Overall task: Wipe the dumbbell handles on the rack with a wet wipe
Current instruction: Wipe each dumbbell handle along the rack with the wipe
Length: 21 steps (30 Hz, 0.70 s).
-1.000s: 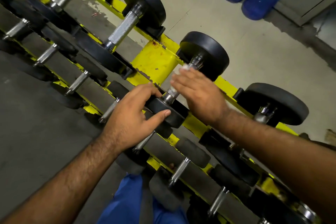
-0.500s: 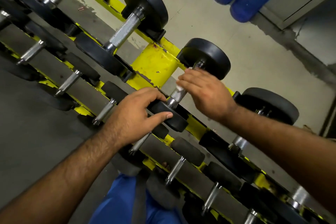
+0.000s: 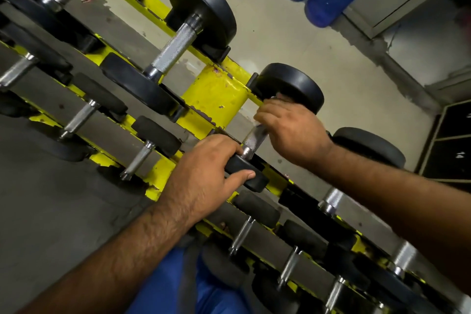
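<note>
Knurled steel shows on the handle of the dumbbell now being wiped; it lies on the top row of the yellow rack, between its near black head and its far head. The right hand is curled around the upper part of this handle, and a small pale bit of the wet wipe shows at its fingertips, so I judge the grip is wrapped on the wipe and the handle together. The left hand grips the near head, thumb under and fingers over it, to keep the dumbbell steady. The step in hand seems to be the rubbing of this one handle. The next move probably calls for sliding the wipe down to the bare lower part, then going to the next dumbbell on the right.
</note>
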Each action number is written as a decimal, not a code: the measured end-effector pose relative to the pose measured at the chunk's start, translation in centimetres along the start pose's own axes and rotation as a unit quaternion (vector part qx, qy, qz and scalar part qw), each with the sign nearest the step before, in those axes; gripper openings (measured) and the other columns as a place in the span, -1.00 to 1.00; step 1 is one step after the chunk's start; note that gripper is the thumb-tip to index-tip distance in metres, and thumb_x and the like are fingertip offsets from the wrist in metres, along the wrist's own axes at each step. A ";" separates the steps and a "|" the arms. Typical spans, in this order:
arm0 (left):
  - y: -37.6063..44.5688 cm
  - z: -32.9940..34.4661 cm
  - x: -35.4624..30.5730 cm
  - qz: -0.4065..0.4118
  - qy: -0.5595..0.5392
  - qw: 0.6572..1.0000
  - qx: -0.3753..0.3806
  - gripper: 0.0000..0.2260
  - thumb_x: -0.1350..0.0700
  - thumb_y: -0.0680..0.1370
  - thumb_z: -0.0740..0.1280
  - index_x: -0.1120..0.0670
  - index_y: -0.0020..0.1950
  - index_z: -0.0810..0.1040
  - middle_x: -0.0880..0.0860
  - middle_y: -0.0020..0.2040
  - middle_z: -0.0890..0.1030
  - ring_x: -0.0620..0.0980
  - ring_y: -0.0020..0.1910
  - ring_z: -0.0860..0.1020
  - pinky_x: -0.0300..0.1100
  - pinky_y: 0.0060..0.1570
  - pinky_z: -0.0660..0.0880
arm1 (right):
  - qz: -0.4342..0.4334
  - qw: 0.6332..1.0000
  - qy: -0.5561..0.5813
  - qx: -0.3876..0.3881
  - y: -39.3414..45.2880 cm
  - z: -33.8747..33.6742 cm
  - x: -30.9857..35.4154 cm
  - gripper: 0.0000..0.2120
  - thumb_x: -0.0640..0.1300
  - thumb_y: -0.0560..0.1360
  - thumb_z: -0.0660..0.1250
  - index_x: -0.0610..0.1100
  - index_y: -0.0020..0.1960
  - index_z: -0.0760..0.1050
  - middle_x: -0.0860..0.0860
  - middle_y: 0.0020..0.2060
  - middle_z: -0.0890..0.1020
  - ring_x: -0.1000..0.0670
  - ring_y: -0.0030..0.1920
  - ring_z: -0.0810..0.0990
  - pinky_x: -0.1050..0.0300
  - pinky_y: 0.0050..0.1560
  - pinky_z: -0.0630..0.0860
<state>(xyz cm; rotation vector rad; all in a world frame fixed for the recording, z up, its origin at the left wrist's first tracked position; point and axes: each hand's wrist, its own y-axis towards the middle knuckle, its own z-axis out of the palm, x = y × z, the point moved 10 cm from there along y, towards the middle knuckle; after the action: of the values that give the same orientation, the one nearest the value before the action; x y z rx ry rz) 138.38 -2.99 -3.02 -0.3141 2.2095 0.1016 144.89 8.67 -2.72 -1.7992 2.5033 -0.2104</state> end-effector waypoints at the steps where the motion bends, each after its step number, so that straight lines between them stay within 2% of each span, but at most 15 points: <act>1: 0.1 0.0 0.1 0.000 0.000 1.000 0.003 -0.69 -0.16 0.44 0.46 0.01 0.03 0.56 -0.09 -0.02 0.55 -0.08 0.01 0.48 -0.15 -0.02 0.48 | 0.013 1.000 -0.013 0.011 0.2 0.2 0.0 -0.69 -0.16 0.51 0.17 -0.19 0.09 0.63 -0.13 0.03 0.66 -0.17 0.13 0.60 -0.13 0.29 0.47; 4: 0.3 0.1 0.0 0.006 -0.007 1.000 0.015 -0.65 -0.20 0.43 0.42 0.03 0.02 0.57 -0.06 -0.03 0.56 -0.05 0.02 0.50 -0.06 -0.01 0.51 | -0.046 0.996 -0.036 0.072 -0.5 2.0 2.8 -0.75 -0.15 0.49 0.30 -0.15 0.12 0.62 -0.09 0.05 0.66 -0.14 0.16 0.59 -0.08 0.37 0.39; 5: 0.3 0.1 0.1 0.008 -0.015 1.000 0.021 -0.65 -0.21 0.42 0.40 0.03 0.03 0.57 -0.06 -0.02 0.56 -0.05 0.03 0.50 -0.05 0.00 0.51 | -0.041 0.995 -0.032 0.081 -0.3 1.9 2.5 -0.75 -0.15 0.49 0.31 -0.14 0.13 0.63 -0.09 0.06 0.66 -0.14 0.17 0.59 -0.08 0.36 0.40; 7: 0.4 -0.1 0.8 0.005 -0.055 0.998 0.033 -0.66 -0.18 0.43 0.39 0.00 0.07 0.59 -0.09 0.01 0.57 -0.08 0.05 0.52 -0.04 0.03 0.52 | 0.025 0.997 -0.024 0.068 0.6 0.7 0.3 -0.76 -0.19 0.49 0.30 -0.16 0.11 0.63 -0.11 0.06 0.66 -0.17 0.16 0.60 -0.11 0.26 0.49; 9: 0.5 -0.6 2.1 -0.012 -0.105 0.994 0.033 -0.68 -0.15 0.44 0.40 -0.01 0.10 0.60 -0.11 0.04 0.58 -0.08 0.05 0.54 -0.02 0.01 0.55 | 0.054 0.997 -0.019 0.058 1.0 0.5 -0.3 -0.75 -0.17 0.50 0.27 -0.18 0.11 0.62 -0.13 0.06 0.65 -0.18 0.15 0.59 -0.11 0.22 0.50; 12: 0.8 -0.6 2.9 -0.012 -0.129 0.990 0.050 -0.66 -0.20 0.45 0.35 -0.04 0.11 0.59 -0.13 0.05 0.58 -0.08 0.04 0.56 0.03 -0.03 0.58 | 0.005 0.997 -0.012 0.079 0.2 1.2 0.9 -0.69 -0.06 0.54 0.19 -0.15 0.15 0.60 -0.08 0.09 0.63 -0.12 0.17 0.56 -0.05 0.35 0.39; 16: 1.0 -0.2 3.0 -0.011 -0.115 0.991 0.068 -0.63 -0.24 0.45 0.31 -0.04 0.10 0.58 -0.13 0.04 0.57 -0.10 0.05 0.55 0.00 0.02 0.56 | 0.036 0.998 -0.013 0.055 1.1 0.5 0.1 -0.67 -0.03 0.57 0.13 -0.18 0.07 0.60 -0.12 0.00 0.63 -0.15 0.07 0.58 -0.04 0.20 0.45; 18: 1.0 -0.2 3.1 -0.018 -0.113 0.991 0.068 -0.66 -0.21 0.45 0.35 -0.03 0.10 0.58 -0.12 0.05 0.57 -0.09 0.06 0.55 -0.01 0.03 0.55 | 0.021 0.998 -0.011 0.057 1.0 1.0 1.3 -0.65 -0.02 0.55 0.11 -0.18 -0.01 0.61 -0.11 -0.08 0.62 -0.15 0.01 0.57 -0.05 0.23 0.42; 21: 0.9 -0.2 2.6 -0.011 -0.098 0.993 0.065 -0.66 -0.18 0.46 0.36 -0.02 0.12 0.58 -0.12 0.08 0.57 -0.09 0.08 0.54 -0.02 0.06 0.55 | 0.016 0.998 -0.012 0.067 0.8 0.8 0.6 -0.65 -0.01 0.56 0.11 -0.17 0.03 0.61 -0.11 -0.04 0.63 -0.14 0.04 0.58 -0.07 0.25 0.44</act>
<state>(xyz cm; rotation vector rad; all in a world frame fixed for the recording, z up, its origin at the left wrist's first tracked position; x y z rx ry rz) 136.43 -2.69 -5.00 -0.2456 2.0058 -0.0233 144.05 8.33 -3.63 -1.7005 2.4361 -0.3444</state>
